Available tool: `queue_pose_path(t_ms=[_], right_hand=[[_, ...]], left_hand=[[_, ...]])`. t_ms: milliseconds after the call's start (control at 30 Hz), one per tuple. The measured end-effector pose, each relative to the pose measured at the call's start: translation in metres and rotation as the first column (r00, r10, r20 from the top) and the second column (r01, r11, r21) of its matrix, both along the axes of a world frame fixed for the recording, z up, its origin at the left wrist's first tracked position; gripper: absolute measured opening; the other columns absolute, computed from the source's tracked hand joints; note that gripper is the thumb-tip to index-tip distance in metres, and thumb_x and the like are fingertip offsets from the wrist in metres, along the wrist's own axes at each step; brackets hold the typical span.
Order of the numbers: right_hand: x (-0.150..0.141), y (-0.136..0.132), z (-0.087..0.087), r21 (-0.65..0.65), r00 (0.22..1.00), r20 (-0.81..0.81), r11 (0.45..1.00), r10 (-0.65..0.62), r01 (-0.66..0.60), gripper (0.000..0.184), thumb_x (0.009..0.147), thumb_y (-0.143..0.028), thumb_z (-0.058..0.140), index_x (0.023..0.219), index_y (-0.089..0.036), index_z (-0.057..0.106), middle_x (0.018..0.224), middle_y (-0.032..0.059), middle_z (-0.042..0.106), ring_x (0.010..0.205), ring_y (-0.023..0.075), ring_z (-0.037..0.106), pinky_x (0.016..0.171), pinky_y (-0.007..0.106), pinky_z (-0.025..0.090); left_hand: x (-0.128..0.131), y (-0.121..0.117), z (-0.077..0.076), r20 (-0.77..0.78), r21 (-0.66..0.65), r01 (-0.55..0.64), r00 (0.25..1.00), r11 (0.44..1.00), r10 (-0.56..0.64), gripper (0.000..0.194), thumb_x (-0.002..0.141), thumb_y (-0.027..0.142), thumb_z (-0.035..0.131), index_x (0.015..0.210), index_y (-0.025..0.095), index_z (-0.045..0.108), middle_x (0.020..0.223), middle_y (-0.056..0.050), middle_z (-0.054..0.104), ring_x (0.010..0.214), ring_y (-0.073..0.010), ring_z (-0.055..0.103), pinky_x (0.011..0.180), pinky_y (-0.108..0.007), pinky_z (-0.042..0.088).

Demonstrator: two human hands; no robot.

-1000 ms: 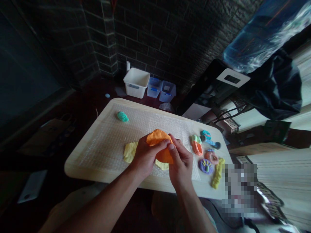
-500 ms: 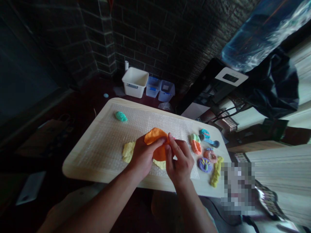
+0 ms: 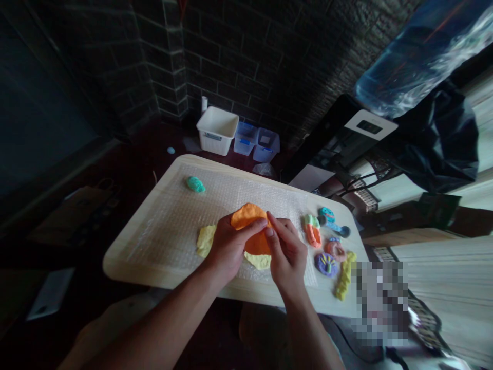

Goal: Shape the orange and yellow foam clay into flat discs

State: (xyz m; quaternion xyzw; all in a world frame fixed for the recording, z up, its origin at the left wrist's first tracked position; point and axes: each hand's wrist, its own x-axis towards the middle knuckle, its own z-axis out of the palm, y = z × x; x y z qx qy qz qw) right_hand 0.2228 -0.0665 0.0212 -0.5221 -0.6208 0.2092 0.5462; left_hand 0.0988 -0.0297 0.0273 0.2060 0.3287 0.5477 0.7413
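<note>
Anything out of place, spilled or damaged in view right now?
Nothing looks spilled. One mild oddity: the green clay piece lies alone near the far left of the bubble wrap, away from the colourful pieces grouped at the right. The orange sheet shows no obvious tear, though the left hand hides part of it.

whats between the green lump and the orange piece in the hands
In the head view, only a stretch of bubble wrap shows between the green lump and the orange piece; no other object sits in that gap.
</note>
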Motion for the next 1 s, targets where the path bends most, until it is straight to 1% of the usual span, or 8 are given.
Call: queue_pose_path(t_ms=[67, 200, 333, 433, 600, 667, 833, 1000], right_hand=[[-0.0015, -0.0005, -0.0009, 0.001, 1.0, -0.015, 1.0, -0.003, 0.003, 0.039, 0.105, -0.023, 0.063, 0.139, -0.04, 0.073, 0.103, 0.0039, 0.071, 0.097, 0.0214, 0.065, 0.082, 0.04, 0.053], [-0.0028, -0.0024, -0.0009, 0.013, 1.0, -0.018, 1.0, -0.008, 0.008, 0.045, 0.106, -0.022, 0.06, 0.146, -0.042, 0.067, 0.114, 0.0045, 0.071, 0.107, 0.0228, 0.064, 0.089, 0.042, 0.053], [-0.0012, -0.0025, 0.0017, 0.022, 0.999, -0.037, 0.999, 0.024, -0.023, 0.042, 0.107, -0.022, 0.058, 0.142, -0.042, 0.07, 0.11, 0.0036, 0.072, 0.104, 0.0222, 0.065, 0.087, 0.042, 0.053], [-0.0018, -0.0022, 0.0038, 0.014, 0.998, -0.06, 1.0, 0.022, -0.021, 0.039, 0.106, -0.023, 0.061, 0.137, -0.041, 0.074, 0.11, 0.0041, 0.072, 0.105, 0.0223, 0.066, 0.088, 0.042, 0.053], [-0.0049, -0.0025, 0.0041, -0.028, 0.983, -0.183, 0.999, 0.03, -0.036, 0.038, 0.102, -0.026, 0.066, 0.137, -0.041, 0.074, 0.11, 0.0036, 0.073, 0.102, 0.0216, 0.066, 0.088, 0.042, 0.055], [-0.0051, -0.0024, 0.0031, -0.031, 0.979, -0.201, 0.999, 0.032, -0.04, 0.037, 0.102, -0.026, 0.067, 0.135, -0.042, 0.075, 0.109, 0.0034, 0.072, 0.102, 0.0213, 0.066, 0.088, 0.042, 0.055], [-0.0049, -0.0018, 0.0016, -0.019, 0.986, -0.166, 1.0, 0.008, -0.011, 0.033, 0.102, -0.025, 0.068, 0.129, -0.042, 0.078, 0.108, 0.0039, 0.072, 0.103, 0.0218, 0.066, 0.09, 0.043, 0.054], [-0.004, -0.0021, 0.0013, -0.002, 0.995, -0.103, 1.0, -0.011, 0.011, 0.041, 0.103, -0.022, 0.065, 0.137, -0.043, 0.073, 0.111, 0.0039, 0.072, 0.104, 0.0217, 0.066, 0.09, 0.043, 0.054]], left_hand=[[0.0004, 0.0001, -0.0005, -0.001, 0.003, -0.001, 1.0, 1.0, 0.001, 0.027, 0.067, 0.026, 0.098, 0.082, 0.015, 0.078, 0.08, -0.002, 0.073, 0.073, -0.0134, 0.066, 0.069, -0.024, 0.052], [0.0028, -0.0009, 0.0005, -0.006, 0.001, 0.007, 1.0, 1.0, -0.007, 0.027, 0.066, 0.025, 0.098, 0.082, 0.015, 0.078, 0.079, -0.002, 0.074, 0.073, -0.0133, 0.066, 0.069, -0.023, 0.051], [0.0046, -0.0021, 0.0007, 0.012, 0.019, 0.016, 1.0, 1.0, -0.016, 0.026, 0.068, 0.026, 0.097, 0.08, 0.016, 0.077, 0.079, -0.001, 0.074, 0.073, -0.0129, 0.066, 0.069, -0.023, 0.051], [0.0048, -0.0026, 0.0, 0.029, 0.016, 0.011, 1.0, 1.0, -0.012, 0.027, 0.067, 0.027, 0.098, 0.079, 0.016, 0.077, 0.078, -0.001, 0.073, 0.073, -0.0129, 0.065, 0.069, -0.023, 0.051], [0.0055, -0.0035, 0.0017, 0.045, -0.012, 0.026, 0.999, 1.0, -0.026, 0.03, 0.063, 0.029, 0.1, 0.077, 0.015, 0.077, 0.075, -0.001, 0.072, 0.07, -0.0137, 0.065, 0.069, -0.025, 0.051], [0.0058, -0.0038, 0.0018, 0.049, -0.01, 0.025, 0.998, 1.0, -0.025, 0.029, 0.063, 0.028, 0.1, 0.076, 0.015, 0.077, 0.075, -0.001, 0.072, 0.07, -0.0138, 0.065, 0.069, -0.026, 0.051], [0.0053, -0.0032, -0.0005, 0.029, 0.001, 0.017, 0.999, 1.0, -0.017, 0.026, 0.065, 0.027, 0.098, 0.078, 0.015, 0.079, 0.079, -0.003, 0.074, 0.074, -0.0153, 0.066, 0.072, -0.027, 0.052], [0.0046, -0.0022, -0.0008, 0.017, -0.014, 0.02, 1.0, 1.0, -0.02, 0.028, 0.065, 0.029, 0.098, 0.078, 0.015, 0.078, 0.078, -0.003, 0.074, 0.072, -0.0148, 0.066, 0.069, -0.025, 0.051]])
